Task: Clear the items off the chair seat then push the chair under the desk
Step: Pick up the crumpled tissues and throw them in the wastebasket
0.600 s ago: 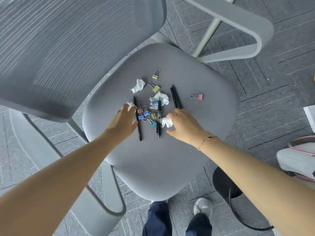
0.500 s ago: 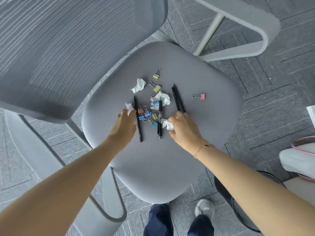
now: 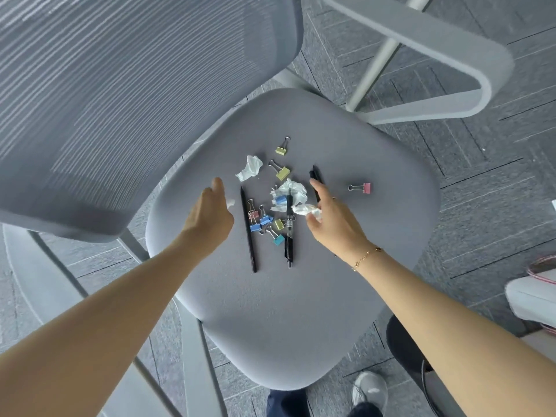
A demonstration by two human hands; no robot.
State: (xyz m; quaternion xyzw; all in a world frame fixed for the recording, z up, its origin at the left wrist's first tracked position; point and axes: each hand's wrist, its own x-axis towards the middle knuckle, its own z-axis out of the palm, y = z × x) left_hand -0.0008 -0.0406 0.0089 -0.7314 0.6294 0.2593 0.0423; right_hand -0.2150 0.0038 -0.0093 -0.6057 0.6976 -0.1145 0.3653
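The grey chair seat [image 3: 301,311] carries a scatter of items. A black pencil [image 3: 248,233] and a black gel pen [image 3: 289,236] lie side by side, with a cluster of coloured binder clips [image 3: 264,221] between them. Two yellow-green clips [image 3: 282,173] and two paper wads [image 3: 249,168] lie further back, and a pink clip [image 3: 362,187] sits apart on the right. My left hand [image 3: 207,212] reaches forward with straight fingers beside a small paper scrap [image 3: 231,203]. My right hand [image 3: 328,218] pinches a crumpled paper [image 3: 307,209], its index finger on two black pens [image 3: 314,177].
The mesh backrest [image 3: 120,100] fills the upper left and an armrest [image 3: 436,55] loops at the upper right. A white bag [image 3: 532,293] and a dark round object [image 3: 403,341] stand on the carpet to the right. My shoe [image 3: 370,389] is below the seat's front edge.
Both hands have slid further across the seat. My right hand has lifted the crumpled paper off the seat. My left hand has moved past the small scrap.
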